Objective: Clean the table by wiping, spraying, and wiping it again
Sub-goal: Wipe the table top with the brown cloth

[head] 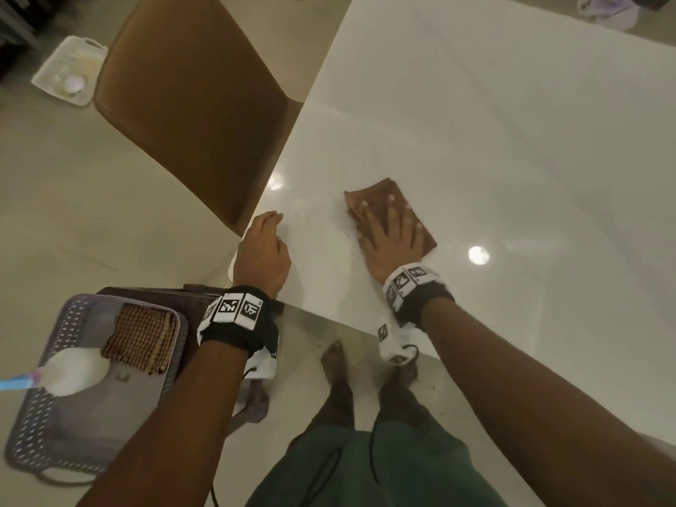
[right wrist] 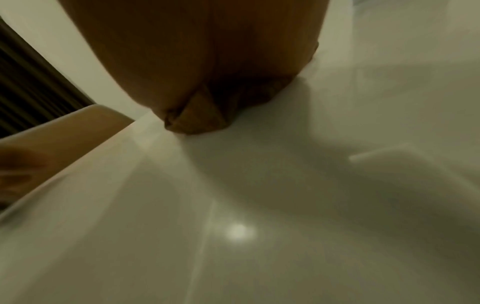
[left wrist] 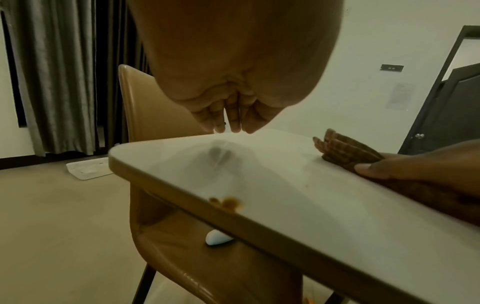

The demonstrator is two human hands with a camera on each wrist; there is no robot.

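Note:
A folded brown cloth [head: 380, 193] lies on the glossy white table [head: 494, 140] near its front left corner. My right hand [head: 389, 236] lies flat on the cloth with fingers spread, pressing it to the tabletop; the cloth [right wrist: 197, 121] pokes out from under the palm in the right wrist view. My left hand [head: 265, 243] rests at the table's left edge, fingertips [left wrist: 233, 128] touching the surface and holding nothing. Brown stain spots [left wrist: 228, 202] sit near the table's edge in the left wrist view. A white spray bottle [head: 73, 373] lies in the basket at lower left.
A tan chair [head: 190, 93] is tucked at the table's left side. A purple perforated basket [head: 47, 397] on a stool holds a second checked cloth [head: 141, 336]. A white tray [head: 69, 71] lies on the floor. My bare feet [head: 334, 364] stand below the table's front edge.

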